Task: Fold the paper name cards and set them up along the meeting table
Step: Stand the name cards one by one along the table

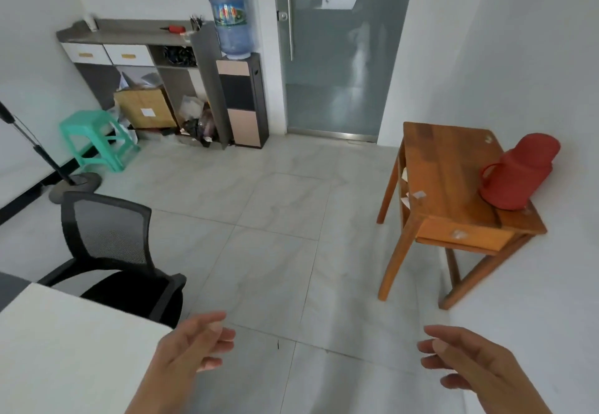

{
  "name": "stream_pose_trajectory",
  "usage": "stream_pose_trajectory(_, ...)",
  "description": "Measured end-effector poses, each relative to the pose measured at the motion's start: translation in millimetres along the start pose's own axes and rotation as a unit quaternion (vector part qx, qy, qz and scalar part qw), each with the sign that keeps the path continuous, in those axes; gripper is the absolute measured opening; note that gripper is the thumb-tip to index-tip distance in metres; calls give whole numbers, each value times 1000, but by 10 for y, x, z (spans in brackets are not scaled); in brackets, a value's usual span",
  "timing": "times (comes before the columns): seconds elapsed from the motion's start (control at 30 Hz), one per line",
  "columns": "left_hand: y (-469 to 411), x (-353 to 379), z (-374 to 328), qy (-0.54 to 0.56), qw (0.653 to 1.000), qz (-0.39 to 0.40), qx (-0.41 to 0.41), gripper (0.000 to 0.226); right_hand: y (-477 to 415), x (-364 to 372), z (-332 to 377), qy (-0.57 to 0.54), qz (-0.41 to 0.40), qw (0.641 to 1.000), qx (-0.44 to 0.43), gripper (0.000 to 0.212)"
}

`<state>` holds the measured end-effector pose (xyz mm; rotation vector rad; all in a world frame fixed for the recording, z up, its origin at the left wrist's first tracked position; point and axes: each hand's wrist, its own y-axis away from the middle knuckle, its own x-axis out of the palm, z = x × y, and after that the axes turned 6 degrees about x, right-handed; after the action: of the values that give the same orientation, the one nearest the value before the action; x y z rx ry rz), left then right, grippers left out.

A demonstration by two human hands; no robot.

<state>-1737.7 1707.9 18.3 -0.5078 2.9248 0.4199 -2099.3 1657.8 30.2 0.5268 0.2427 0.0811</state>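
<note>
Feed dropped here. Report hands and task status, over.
Left hand open, empty. Right hand open, empty. No name cards in view. Black chair beside white table corner.

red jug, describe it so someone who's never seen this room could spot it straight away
Start at the frosted glass door at the far end, then look right to the small wooden table by the white wall. The red jug stands on its top, wall side. It is the only large thing there: plain red, lidded, with a loop handle.
</note>
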Motion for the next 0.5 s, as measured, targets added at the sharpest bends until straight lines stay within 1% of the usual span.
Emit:
stream_pose_trajectory(0.13, -1007, 97, -389, 2, 999, 15, 28, 20, -798, 118, 418, 11, -22, 1000, 14, 17)
stream_pose_trajectory(0.2, -1431, 128, -474, -1, 1000, 13, 27, 20, -1257, 164, 584, 10, -2, 999, 34, 16)
stream_pose_trajectory(0.23, -1635, 132, -487, -4, 1000, 8, 20, 21, -1495, 197, 692, 11, 15, 999, 49, 23)
stream_pose_trajectory(0.27, -1839, 128, -488, -6, 1000, 3, 12, 21, -1734, 226, 815, 6, 45, 997, 61, 47)
stream_pose_trajectory(0.3, -2042, 117, -480, -5, 1000, -6, -1, 21, -1986, 253, 948, 6, 67, 995, 80, 77)
stream_pose_trajectory(0.33, -2250, 102, -482, -1, 1000, -17, -15, 21, -2276, 275, 1056, 7, 76, 992, 96, 100)
stream_pose_trajectory(0.37, -2454, 90, -500, 9, 999, -29, -29, 21, -2570, 303, 1189, 5, 82, 991, 103, 108)
stream_pose_trajectory(0.4, -2662, 67, -513, 13, 998, -42, -40, 21, -2868, 329, 1342, 8, 91, 991, 99, 100)
stream_pose_trajectory(0.43, -2867, 44, -531, 9, 997, -56, -51, 21, -3133, 392, 1557, 14, 99, 991, 90, 76)
stream_pose_trajectory(0.47, -3054, 24, -584, 6, 996, -68, -57, 21, -3390, 477, 1762, 15, 100, 992, 73, 45)
stream_pose_trajectory(0.5, -3233, -3, -660, 7, 995, -78, -55, 21, -3655, 573, 1952, 30, 95, 993, 65, 23)
